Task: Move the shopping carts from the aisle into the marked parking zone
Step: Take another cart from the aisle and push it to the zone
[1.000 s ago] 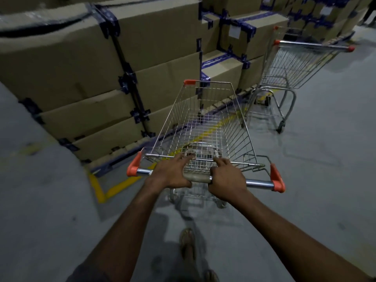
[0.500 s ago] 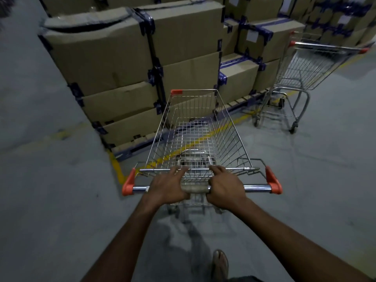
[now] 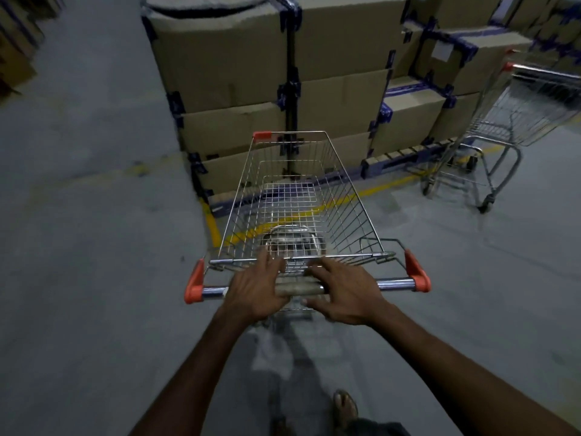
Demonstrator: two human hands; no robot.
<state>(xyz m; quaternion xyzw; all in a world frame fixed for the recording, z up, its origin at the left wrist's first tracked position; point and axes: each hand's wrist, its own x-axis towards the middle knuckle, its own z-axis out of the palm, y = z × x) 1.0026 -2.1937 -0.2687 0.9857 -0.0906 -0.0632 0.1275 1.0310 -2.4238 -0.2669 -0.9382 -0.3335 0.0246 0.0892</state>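
a: where's the cart?
b: on the floor, nose over the yellow line by the boxes; another cart stands right.
a: grip?
b: left hand and right hand lie on the handle, fingers spread, seemingly loose.

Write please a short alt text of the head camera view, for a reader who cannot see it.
Two bare hands, left hand and right hand, fingers spread, rest on the handle of an empty silver wire shopping cart with orange corners, facing stacked brown cardboard boxes. A yellow floor line runs beneath it, and a second wire cart stands at right.
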